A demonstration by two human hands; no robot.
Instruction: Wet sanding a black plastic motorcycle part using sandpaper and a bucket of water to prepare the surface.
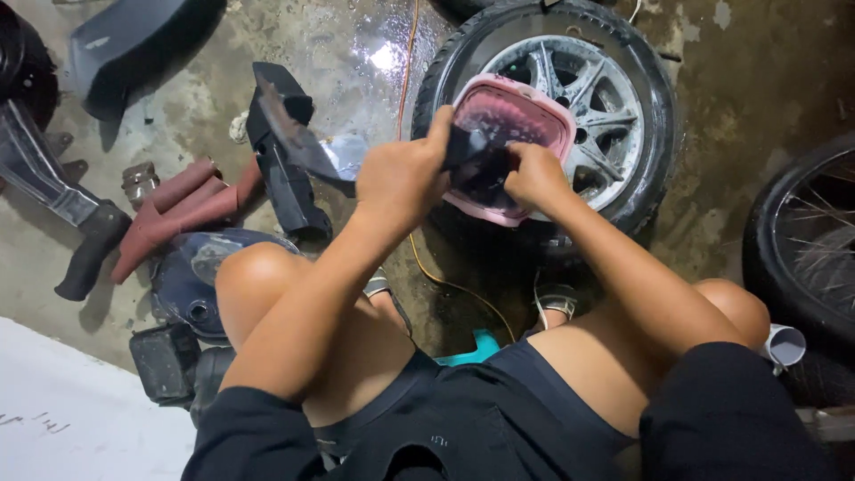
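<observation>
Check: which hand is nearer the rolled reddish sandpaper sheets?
Left. The left hand is over the wet floor, nearer the rolled sandpaper; the right hand is farther away, over the pink tub.

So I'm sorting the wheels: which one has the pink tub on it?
The alloy wheel at top centre, lying flat under the pink tub; the spoked wheel at right carries nothing.

Your hands cover most of the dark piece (478,165), so its shape's unclear. Spoked wheel (806,240) cut off at right edge; pink basin (534,100) bottom is hidden.
</observation>
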